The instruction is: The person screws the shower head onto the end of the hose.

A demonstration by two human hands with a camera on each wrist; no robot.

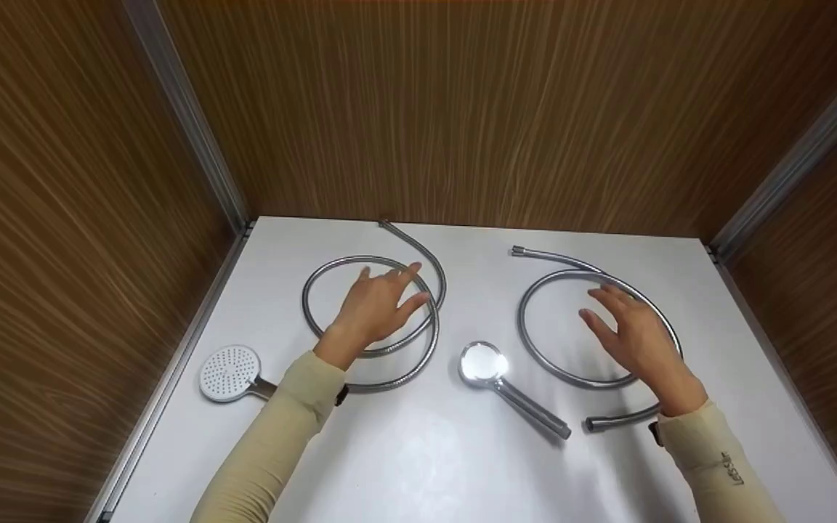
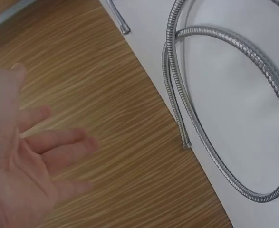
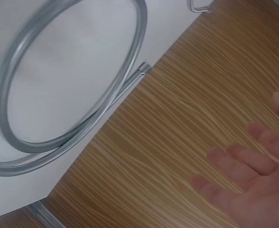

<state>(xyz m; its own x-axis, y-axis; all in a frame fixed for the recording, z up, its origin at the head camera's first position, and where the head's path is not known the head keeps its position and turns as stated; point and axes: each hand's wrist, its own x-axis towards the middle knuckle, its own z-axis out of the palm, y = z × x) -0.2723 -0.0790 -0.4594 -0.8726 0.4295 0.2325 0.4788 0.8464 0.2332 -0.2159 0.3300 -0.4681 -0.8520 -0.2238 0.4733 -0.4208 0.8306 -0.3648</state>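
Above a coiled ribbed metal shower hose (image 1: pixel 307 290) is my left hand (image 1: pixel 377 303), fingers spread and holding nothing. A round white-faced shower head (image 1: pixel 229 373) lies left of that forearm, its handle partly hidden by the sleeve. My right hand (image 1: pixel 636 338) hovers over a second, smoother grey shower hose (image 1: pixel 522 319), its fingers loosely extended and nothing in them. Between the two hoses rests a shiny chrome hand shower (image 1: pixel 513 399), its handle pointing toward the near right. The wrist views show both palms, the left hand (image 2: pixel 34 156) and the right hand (image 3: pixel 253 175), without any object.
The white tabletop (image 1: pixel 418 465) is bounded by a wood-grain back panel (image 1: pixel 462 109) and wood-grain side panels (image 1: pixel 48 218). Metal corner rails (image 1: pixel 193 116) join the panels. One hose end (image 1: pixel 383 224) lies close to the back panel.
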